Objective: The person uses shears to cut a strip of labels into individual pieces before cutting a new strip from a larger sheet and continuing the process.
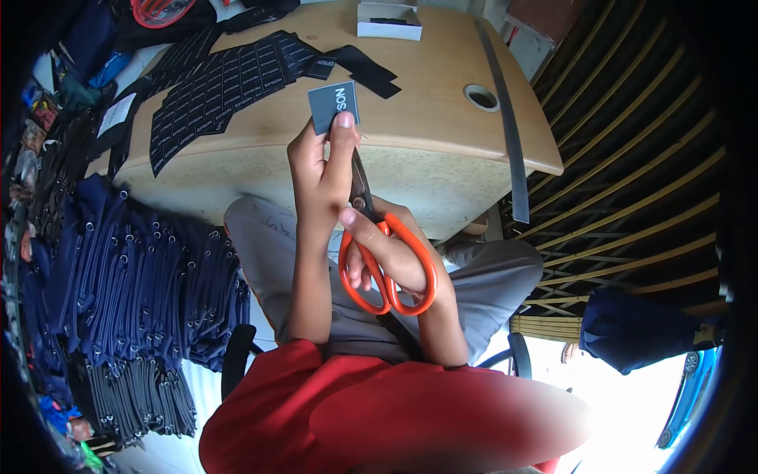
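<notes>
Fingers of the left hand pinch a small dark label printed with white letters, held up over the worktop edge. Right hand fingers are threaded through the orange handles of the scissors, closed around them, blades pointing up toward the label. On the worktop lies a sheet of uncut labels. Farther back sits a white box, open, something dark inside that I cannot make out. Blue straps are stacked at left
</notes>
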`<action>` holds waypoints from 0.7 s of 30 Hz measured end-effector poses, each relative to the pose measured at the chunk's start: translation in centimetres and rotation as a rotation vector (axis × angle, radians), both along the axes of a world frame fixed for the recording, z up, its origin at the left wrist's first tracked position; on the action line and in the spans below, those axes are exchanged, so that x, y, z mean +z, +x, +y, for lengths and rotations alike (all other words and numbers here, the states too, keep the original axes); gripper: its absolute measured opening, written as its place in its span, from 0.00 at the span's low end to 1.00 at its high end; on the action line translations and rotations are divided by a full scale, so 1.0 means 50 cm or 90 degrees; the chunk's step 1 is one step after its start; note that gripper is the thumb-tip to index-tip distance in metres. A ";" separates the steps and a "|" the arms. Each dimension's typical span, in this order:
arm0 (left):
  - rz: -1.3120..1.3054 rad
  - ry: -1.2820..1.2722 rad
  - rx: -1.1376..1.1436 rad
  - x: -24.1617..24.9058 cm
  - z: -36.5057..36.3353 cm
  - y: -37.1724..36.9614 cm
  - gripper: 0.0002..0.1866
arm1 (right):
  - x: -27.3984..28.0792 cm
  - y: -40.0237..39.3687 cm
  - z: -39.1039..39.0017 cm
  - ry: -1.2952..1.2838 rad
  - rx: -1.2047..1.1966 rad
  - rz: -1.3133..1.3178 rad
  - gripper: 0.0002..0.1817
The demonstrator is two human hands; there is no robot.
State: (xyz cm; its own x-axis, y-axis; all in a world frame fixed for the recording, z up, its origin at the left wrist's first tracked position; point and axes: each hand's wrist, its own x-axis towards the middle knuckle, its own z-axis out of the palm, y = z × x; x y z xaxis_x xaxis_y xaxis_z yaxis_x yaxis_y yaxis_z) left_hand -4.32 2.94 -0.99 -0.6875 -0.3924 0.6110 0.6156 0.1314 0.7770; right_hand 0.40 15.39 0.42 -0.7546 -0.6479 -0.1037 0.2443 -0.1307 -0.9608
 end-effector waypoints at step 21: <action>-0.074 0.135 -0.031 -0.003 -0.021 -0.003 0.16 | -0.068 -0.037 0.001 -0.129 -0.095 0.153 0.32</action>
